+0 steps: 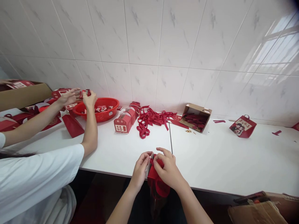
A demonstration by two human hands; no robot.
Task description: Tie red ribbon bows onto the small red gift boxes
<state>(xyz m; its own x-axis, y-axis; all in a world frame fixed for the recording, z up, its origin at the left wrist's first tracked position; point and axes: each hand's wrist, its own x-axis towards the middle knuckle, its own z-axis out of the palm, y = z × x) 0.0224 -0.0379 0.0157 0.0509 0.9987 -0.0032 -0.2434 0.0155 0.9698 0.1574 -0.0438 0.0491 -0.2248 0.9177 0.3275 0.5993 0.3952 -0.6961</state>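
Note:
At the table's front edge I see a red paper gift box (153,176) with a pale side panel, partly covered by my hands. My left hand (140,169) grips the box along that pale panel, fingers closed against it. On the other side, my right hand (170,170) has thumb and forefinger pinched at a red ribbon (151,161) near the top of the box; its other fingers are bent. Below the right hand hangs a loop of red material (162,189).
Behind my hands lie finished red boxes (123,123), a heap of red ribbons (154,118) and a cardboard box (198,109) of red strips. Another gift box (243,127) stands right. At left, a co-worker's hands (90,99) hold small packets over a red basin (107,110).

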